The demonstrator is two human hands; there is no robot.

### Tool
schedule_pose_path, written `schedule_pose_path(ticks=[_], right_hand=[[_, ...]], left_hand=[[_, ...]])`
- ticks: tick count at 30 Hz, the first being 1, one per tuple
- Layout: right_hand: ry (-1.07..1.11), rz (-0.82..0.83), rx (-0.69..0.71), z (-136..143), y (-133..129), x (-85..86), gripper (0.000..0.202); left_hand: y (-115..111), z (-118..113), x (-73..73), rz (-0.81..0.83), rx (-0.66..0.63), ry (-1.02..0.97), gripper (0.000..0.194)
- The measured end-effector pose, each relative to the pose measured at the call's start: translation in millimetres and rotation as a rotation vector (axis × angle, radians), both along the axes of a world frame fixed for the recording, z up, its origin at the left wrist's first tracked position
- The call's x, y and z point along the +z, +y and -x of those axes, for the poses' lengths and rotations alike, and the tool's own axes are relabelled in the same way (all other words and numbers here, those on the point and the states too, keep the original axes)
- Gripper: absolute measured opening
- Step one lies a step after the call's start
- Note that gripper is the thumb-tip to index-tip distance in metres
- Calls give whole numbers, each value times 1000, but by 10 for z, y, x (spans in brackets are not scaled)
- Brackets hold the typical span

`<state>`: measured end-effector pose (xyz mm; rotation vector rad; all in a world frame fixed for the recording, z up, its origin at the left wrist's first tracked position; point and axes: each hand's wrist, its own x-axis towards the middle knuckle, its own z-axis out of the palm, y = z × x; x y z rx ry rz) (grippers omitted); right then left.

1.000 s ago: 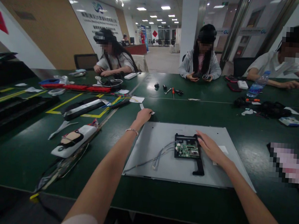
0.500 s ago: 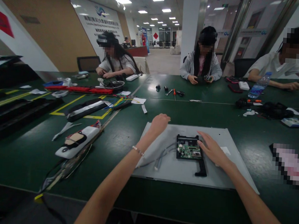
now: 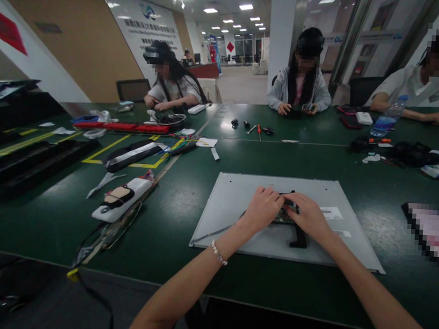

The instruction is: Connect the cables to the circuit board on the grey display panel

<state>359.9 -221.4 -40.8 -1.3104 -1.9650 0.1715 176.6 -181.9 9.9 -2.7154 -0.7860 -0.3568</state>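
Note:
A green circuit board (image 3: pixel 284 215) in a black bracket (image 3: pixel 299 238) lies on a flat grey-white panel (image 3: pixel 216 204). Both hands cover most of the board and the bracket's upper part. My left hand (image 3: pixel 264 209) is closed at the upper left side of the bracket; what its curled fingers hold is hidden. From the right, my right hand (image 3: pixel 309 215) has its thumb and fingers closed on the bracket's upper edge, the fingertips of both hands close together. A grey cable (image 3: pixel 218 232) runs out to the left beneath my left wrist.
A white case with a strapped pad (image 3: pixel 122 199) and loose cables lies left on the green table (image 3: pixel 167 261). Farther back are a red screwdriver (image 3: pixel 259 131), a wrench (image 3: pixel 251 129) and a water bottle (image 3: pixel 388 117). Several people sit across the table.
My left hand has come down and right onto the bracket. My right hand has closed in beside it. The board, visible before, is now mostly covered.

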Motion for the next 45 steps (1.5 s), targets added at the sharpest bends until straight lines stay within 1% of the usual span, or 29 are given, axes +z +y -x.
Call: schedule_pose_path(ticks=[4, 8, 10, 12, 14, 16, 18, 20, 24, 28, 33, 36, 42, 45], right_hand=[[-35, 2, -19, 24, 0, -9, 31], [-57, -1, -53, 18, -8, 16, 30], [-41, -3, -68, -18, -2, 39, 31], [0, -5, -95, -78, 23, 47, 30], [63, -17, -142, -148, 69, 28, 29], [123, -37, -193, -206, 133, -16, 29], [148, -48, -219, -236, 202, -68, 29], [122, -40, -206, -233, 266, -113, 28], [-5, 13, -131, -179, 355, -176, 26], [-50, 80, -120, -156, 404, -224, 26], [-38, 68, -105, -170, 462, -241, 27], [-22, 88, -92, -181, 495, -258, 27], [-3, 112, -125, -206, 508, -344, 30], [45, 122, -109, -210, 479, -367, 32]], left_hand=[[-20, 9, -87, -16, -14, -37, 19], [-34, 0, -111, 7, -15, -67, 22], [-14, -6, -124, 73, 26, -112, 21], [31, -3, -153, 168, 100, -183, 25], [95, 11, -200, 271, 185, -274, 32], [162, 30, -252, 376, 238, -349, 36], [216, 46, -297, 459, 244, -381, 35], [248, 54, -324, 495, 232, -387, 33], [268, 50, -334, 493, 200, -385, 25], [273, 50, -333, 494, 185, -381, 21], [276, 58, -344, 481, 207, -386, 29], [279, 60, -345, 490, 212, -379, 32], [256, 50, -381, 493, 224, -379, 36], [313, 82, -343, 475, 202, -403, 40]])
